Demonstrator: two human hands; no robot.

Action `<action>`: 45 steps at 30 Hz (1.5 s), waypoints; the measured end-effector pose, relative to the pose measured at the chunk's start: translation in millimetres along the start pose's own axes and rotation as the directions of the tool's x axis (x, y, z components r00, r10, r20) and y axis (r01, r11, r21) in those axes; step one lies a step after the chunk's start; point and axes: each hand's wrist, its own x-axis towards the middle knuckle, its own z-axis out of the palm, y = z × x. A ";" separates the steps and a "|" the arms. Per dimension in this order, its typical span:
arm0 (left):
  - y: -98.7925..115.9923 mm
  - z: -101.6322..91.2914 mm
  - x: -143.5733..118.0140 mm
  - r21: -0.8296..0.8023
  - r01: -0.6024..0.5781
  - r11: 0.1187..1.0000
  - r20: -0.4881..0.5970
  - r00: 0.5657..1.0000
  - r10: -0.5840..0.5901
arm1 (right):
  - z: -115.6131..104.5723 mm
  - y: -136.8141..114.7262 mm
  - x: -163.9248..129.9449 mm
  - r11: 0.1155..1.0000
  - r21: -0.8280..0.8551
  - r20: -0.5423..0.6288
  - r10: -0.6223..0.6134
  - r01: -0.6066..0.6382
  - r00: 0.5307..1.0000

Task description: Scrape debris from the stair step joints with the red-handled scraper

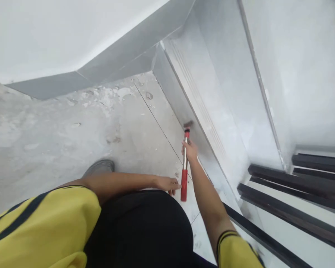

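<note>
My right hand (190,150) is closed around the silver shaft of a scraper (184,186). The tool has a red grip at its lower end, and a red and black collar below a short, crosswise dark head. That head is blurred and lies against the grey riser at the foot of a step. My left hand (169,184) is beside the red grip with its fingers loosely stretched; one fingertip reaches the grip's edge, but I cannot tell whether it touches. Nothing shows in the left hand.
Pale steps (217,96) rise on the right, with dark railing bars (290,193) at lower right. A grey skirting (106,63) borders the white wall ahead. The dusty floor (72,130) carries loose crumbs and pale patches. My shoe (100,166) stands at the left.
</note>
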 end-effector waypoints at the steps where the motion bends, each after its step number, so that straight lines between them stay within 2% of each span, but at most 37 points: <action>1: 7.1 -7.1 -4.1 0.047 0.005 0.999 0.014 1.000 -0.005 | 11.8 -13.5 17.2 1.000 0.021 0.065 -0.020 0.018 0.998; 3: 20.9 -22.7 -17.9 0.121 -0.014 0.993 -0.041 0.999 0.019 | 24.8 -29.0 35.7 0.996 0.073 0.126 -0.057 0.048 0.990; 5: 29.5 -39.5 -39.1 0.172 -0.013 0.985 -0.163 0.986 0.042 | 16.8 -21.5 28.5 0.990 0.126 0.113 -0.078 0.063 0.991; 8: 24.8 -65.7 -76.7 0.209 0.091 0.974 -0.331 0.944 -0.017 | -30.6 27.3 -14.9 0.980 0.200 -0.006 -0.016 0.017 1.000; 10: 12.2 -81.2 -96.0 0.208 0.196 0.958 -0.438 0.895 -0.087 | -63.0 61.1 -45.1 0.973 0.232 -0.108 0.032 -0.006 0.994; 11: 5.1 -87.1 -101.9 0.201 0.237 0.950 -0.485 0.867 -0.114 | -71.8 71.3 -55.2 0.970 0.242 -0.137 0.039 -0.005 0.990; 12: -1.4 -91.4 -105.1 0.198 0.275 0.941 -0.529 0.838 -0.133 | -73.4 75.2 -60.0 0.971 0.238 -0.144 0.041 -0.005 0.989; 14: -10.7 -94.8 -103.7 0.209 0.326 0.922 -0.581 0.800 -0.151 | -55.0 63.9 -52.8 0.973 0.232 -0.126 0.028 0.002 0.992; 18: -11.8 -90.9 -86.8 0.241 0.302 0.922 -0.555 0.822 -0.124 | 15.8 8.2 -8.1 0.960 0.271 -0.044 -0.058 0.068 0.997; 20: -8.1 -90.7 -80.8 0.224 0.276 0.935 -0.569 0.815 -0.104 | 29.1 -3.8 -2.9 0.954 0.287 -0.016 -0.083 0.084 0.996; 21: -6.5 -91.5 -79.4 0.209 0.275 0.938 -0.579 0.808 -0.108 | 25.6 -2.0 -7.9 0.957 0.281 -0.019 -0.076 0.078 0.997; 23: -5.3 -93.9 -78.6 0.170 0.286 0.943 -0.568 0.811 -0.143 | 2.5 13.1 -29.3 0.969 0.244 -0.078 -0.032 0.050 0.996; 25: -6.4 -95.4 -78.0 0.130 0.301 0.945 -0.521 0.831 -0.193 | -26.1 30.0 -53.1 0.974 0.228 -0.143 0.037 -0.003 0.989; 27: -7.8 -94.7 -75.7 0.106 0.312 0.944 -0.479 0.848 -0.227 | -41.3 35.6 -64.2 0.978 0.207 -0.156 0.050 -0.017 0.986; 29: -7.7 -92.2 -71.7 0.101 0.310 0.945 -0.437 0.868 -0.238 | -35.6 28.0 -56.9 0.981 0.194 -0.122 0.026 -0.002 0.992; 33: -4.5 -88.4 -66.2 0.113 0.299 0.948 -0.411 0.882 -0.229 | -2.5 8.5 -32.5 0.972 0.234 -0.053 -0.022 0.034 0.998; 35: -4.6 -89.0 -66.7 0.113 0.298 0.948 -0.419 0.879 -0.227 | -2.1 13.9 -38.9 0.968 0.248 -0.102 -0.017 0.042 0.995; 38: -7.4 -90.5 -68.2 0.102 0.308 0.946 -0.398 0.884 -0.245 | -20.1 32.8 -61.0 0.971 0.237 -0.198 0.010 0.038 0.980; 40: -8.9 -90.6 -67.3 0.107 0.308 0.945 -0.386 0.889 -0.246 | -25.6 36.6 -65.7 0.974 0.226 -0.201 0.019 0.028 0.979; 42: -9.2 -90.1 -65.5 0.112 0.298 0.948 -0.373 0.897 -0.238 | -16.9 27.7 -55.2 0.975 0.218 -0.163 -0.005 0.041 0.987; 45: -8.8 -89.9 -64.9 0.113 0.279 0.954 -0.380 0.899 -0.218 | 8.8 5.1 -29.0 0.973 0.216 -0.084 -0.062 0.079 0.995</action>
